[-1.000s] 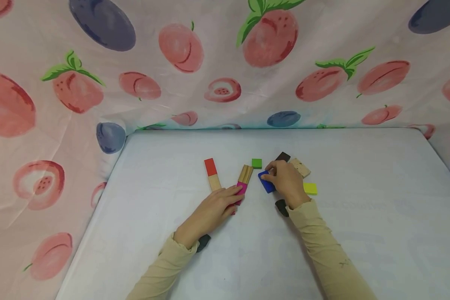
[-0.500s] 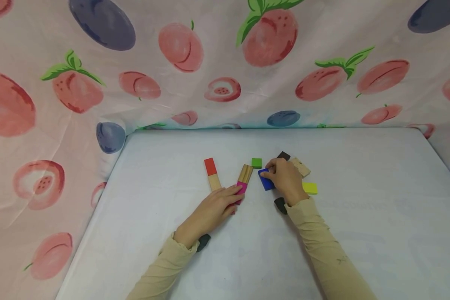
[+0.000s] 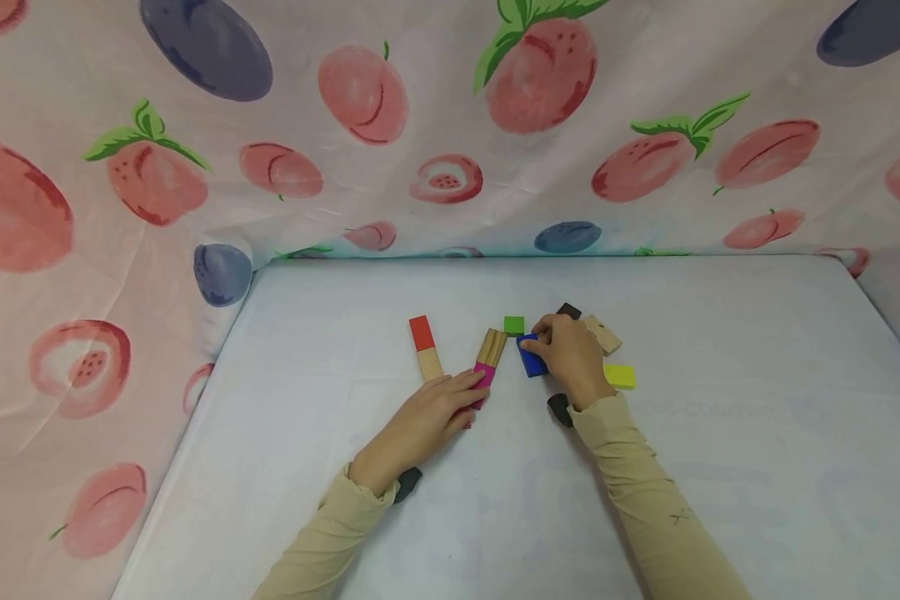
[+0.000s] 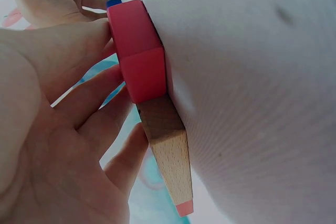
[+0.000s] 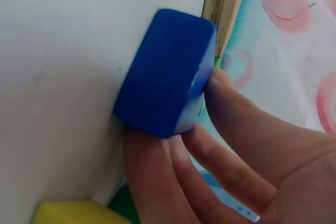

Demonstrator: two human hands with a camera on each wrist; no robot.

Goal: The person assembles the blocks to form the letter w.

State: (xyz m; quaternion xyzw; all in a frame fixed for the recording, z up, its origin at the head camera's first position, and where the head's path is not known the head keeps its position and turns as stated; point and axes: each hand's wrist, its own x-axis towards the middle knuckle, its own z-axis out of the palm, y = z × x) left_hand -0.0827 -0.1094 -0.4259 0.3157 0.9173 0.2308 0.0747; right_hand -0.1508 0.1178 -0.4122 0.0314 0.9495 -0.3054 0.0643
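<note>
My right hand [image 3: 570, 358] pinches a blue block [image 3: 531, 357] between thumb and fingers, close below a small green block [image 3: 513, 326]. In the right wrist view the blue block [image 5: 163, 72] shows tilted, with fingers behind and below it. My left hand [image 3: 423, 421] lies over the lower part of a V-shaped row, its fingers extended across a magenta block [image 3: 484, 382]. The left wrist view shows its fingertips at a red block [image 4: 142, 51] and a light wooden block [image 4: 170, 156] joined end to end. In the row's far ends are a red block [image 3: 422, 332] and brown grooved wood [image 3: 492, 347].
Beyond and beside my right hand lie a black block [image 3: 568, 311], a speckled wooden block [image 3: 603, 335] and a yellow block [image 3: 619, 377]. A fruit-print cloth [image 3: 450, 125] rises behind the white table [image 3: 720, 467] and along its left side.
My right hand and the blue block have shifted slightly away from me, bringing the block nearer the green one. My left hand stays where it was.
</note>
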